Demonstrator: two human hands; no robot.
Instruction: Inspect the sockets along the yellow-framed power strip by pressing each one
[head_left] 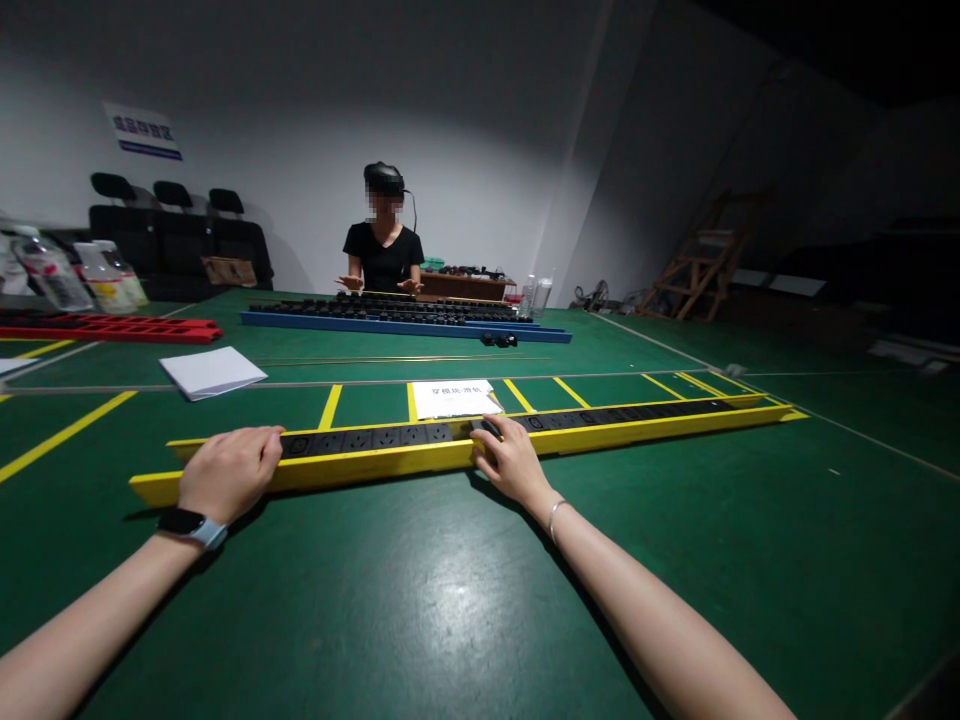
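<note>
A long yellow rail [375,467] lies across the green table, with a row of black socket modules [386,437] set in its channel. My left hand [231,472], wearing a watch, is closed over the rail near its left end, fingers curled down beside the leftmost visible socket. Around the middle of the rail, my right hand [511,460] has bent fingers on a black module [486,427] in the channel, thumb at the near wall. A short gap shows in the row just left of these fingers. What lies under my left palm is hidden.
Behind the rail lie a printed paper label [452,399] and a folded white sheet [213,373]. Farther back are blue rails [405,327] with black modules, red rails [112,328] and bottles [52,270]. A person [383,250] in a headset sits across the table.
</note>
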